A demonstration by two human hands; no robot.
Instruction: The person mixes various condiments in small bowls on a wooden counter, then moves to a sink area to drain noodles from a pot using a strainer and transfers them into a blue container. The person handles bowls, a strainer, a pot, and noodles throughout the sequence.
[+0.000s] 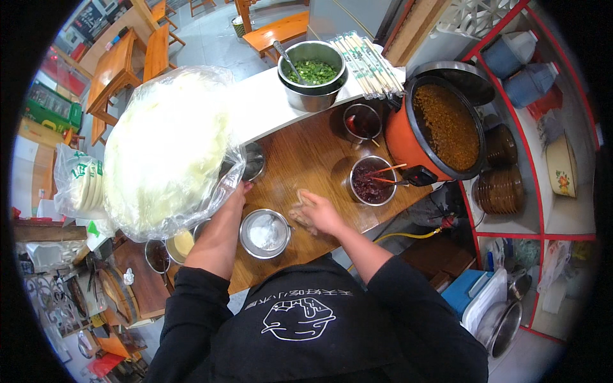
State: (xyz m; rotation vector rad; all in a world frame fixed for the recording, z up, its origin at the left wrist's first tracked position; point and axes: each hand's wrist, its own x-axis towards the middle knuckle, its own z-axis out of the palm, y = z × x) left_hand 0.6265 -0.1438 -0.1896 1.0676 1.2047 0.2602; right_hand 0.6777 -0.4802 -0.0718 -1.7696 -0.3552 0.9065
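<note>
My right hand (318, 213) presses a crumpled beige cloth (300, 212) onto the wooden counter (292, 158). Just left of it stands a round steel container (265, 233) with white powder. My left hand (246, 185) reaches toward a dark metal bowl (254, 162), beside the edge of a large clear plastic bag (167, 148) of pale contents; its fingers are mostly hidden, so its hold cannot be told. To the right, a steel pot of dark red food (372, 181) has chopsticks and a utensil handle in it. Behind that is a smaller pot of red sauce (361, 122).
A raised white shelf (258, 107) bears a steel pot of chopped green onion (312, 69) and wrapped chopsticks (368, 64). An orange cooker (431, 129) full of brown broth stands right, near red-edged shelves (541, 191). A yellow hose (407, 234) runs below the counter.
</note>
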